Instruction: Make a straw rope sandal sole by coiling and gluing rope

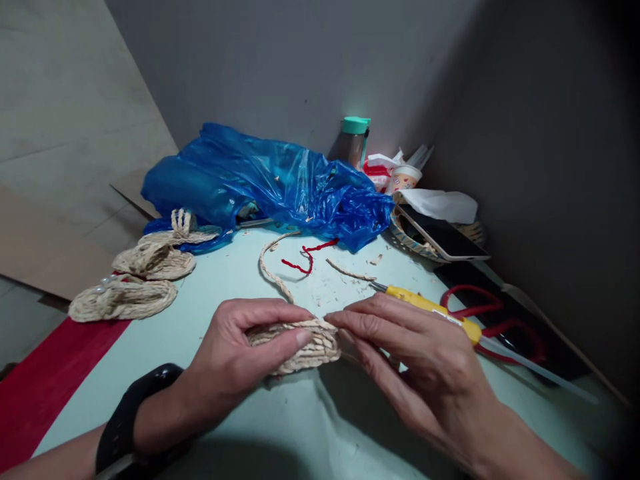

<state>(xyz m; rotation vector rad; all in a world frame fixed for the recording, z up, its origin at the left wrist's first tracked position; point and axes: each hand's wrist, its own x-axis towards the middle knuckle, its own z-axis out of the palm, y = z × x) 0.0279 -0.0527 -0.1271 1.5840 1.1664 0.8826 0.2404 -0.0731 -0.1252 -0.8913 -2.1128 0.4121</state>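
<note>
While woven slippers lay at the frame's left, seemingly out of my way, my left hand pinched the braided piece at lower centre, apparently steadying it; my right hand met its right end, pinching what I couldn't tell.

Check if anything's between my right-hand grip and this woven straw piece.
Nothing visible stands between them: the right-hand grip is at the right end of the woven straw piece, apparently touching it. The yellow-handled tool lies beyond the grip, not between.
</note>
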